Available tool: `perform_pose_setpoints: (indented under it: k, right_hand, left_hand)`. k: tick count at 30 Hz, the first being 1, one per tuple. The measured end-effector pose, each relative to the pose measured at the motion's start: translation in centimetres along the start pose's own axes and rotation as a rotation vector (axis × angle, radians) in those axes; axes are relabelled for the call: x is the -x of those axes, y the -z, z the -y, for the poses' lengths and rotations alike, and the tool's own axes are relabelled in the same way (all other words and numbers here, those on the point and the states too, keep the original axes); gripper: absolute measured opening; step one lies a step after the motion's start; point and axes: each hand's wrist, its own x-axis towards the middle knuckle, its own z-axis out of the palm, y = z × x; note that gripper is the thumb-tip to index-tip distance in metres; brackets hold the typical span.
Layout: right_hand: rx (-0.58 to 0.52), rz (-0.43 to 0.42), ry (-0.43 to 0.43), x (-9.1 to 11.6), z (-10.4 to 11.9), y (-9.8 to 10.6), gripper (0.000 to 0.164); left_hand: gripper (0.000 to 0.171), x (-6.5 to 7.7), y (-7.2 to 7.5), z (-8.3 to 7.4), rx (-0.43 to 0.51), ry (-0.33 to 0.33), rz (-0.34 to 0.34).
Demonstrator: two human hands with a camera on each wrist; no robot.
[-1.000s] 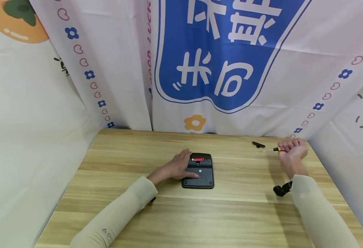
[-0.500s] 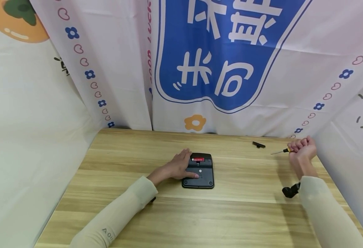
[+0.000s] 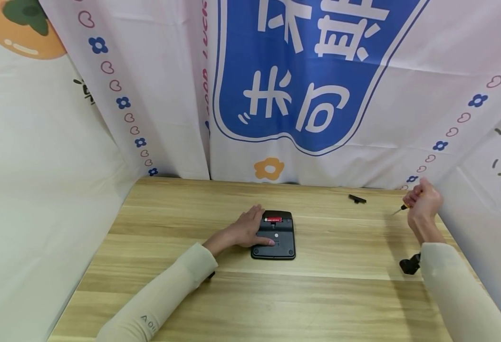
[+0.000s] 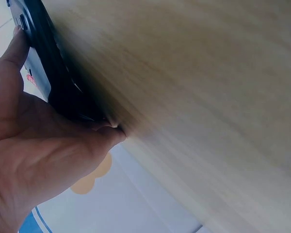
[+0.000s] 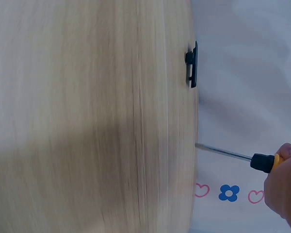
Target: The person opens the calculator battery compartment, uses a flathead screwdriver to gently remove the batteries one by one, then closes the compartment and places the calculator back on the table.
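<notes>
At right, a hand (image 3: 425,204) grips a screwdriver (image 5: 262,162) (yellow-handled).

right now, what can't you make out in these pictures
Head: lettering on the battery, too small.
Head: downward face of the device, hidden by its body.
Left wrist: one end of the device, cut off by the top edge.
Right wrist: much of the screwdriver handle, covered by the right hand.

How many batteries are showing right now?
1: the red battery, set in the black device near its far edge. The left hand covers part of the device, so another may be hidden.
</notes>
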Motion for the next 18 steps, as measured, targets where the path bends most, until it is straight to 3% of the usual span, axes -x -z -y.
perform_pose_setpoints:
  k: [2,7,9,18]
  right_hand:
    - [0.119,0.019,0.068,-0.1,-0.1,0.3,0.048]
    - [0.694,0.1,0.334,-0.1,-0.4,1.4,0.057]
    - [0.872,0.13,0.427,-0.1,-0.4,1.7,0.057]
    - [1.135,0.261,0.612,0.0,-0.9,2.7,0.044]
  left_hand:
    - [0.105,0.0,0.1,0.0,0.0,0.001,0.001]
    - [0.104,0.0,0.0,0.0,-0.001,-0.003,0.002]
    - [0.103,0.0,0.0,0.0,-0.001,-0.005,0.002]
    - [0.102,0.0,0.1,-0.1,-0.003,-0.008,0.003]
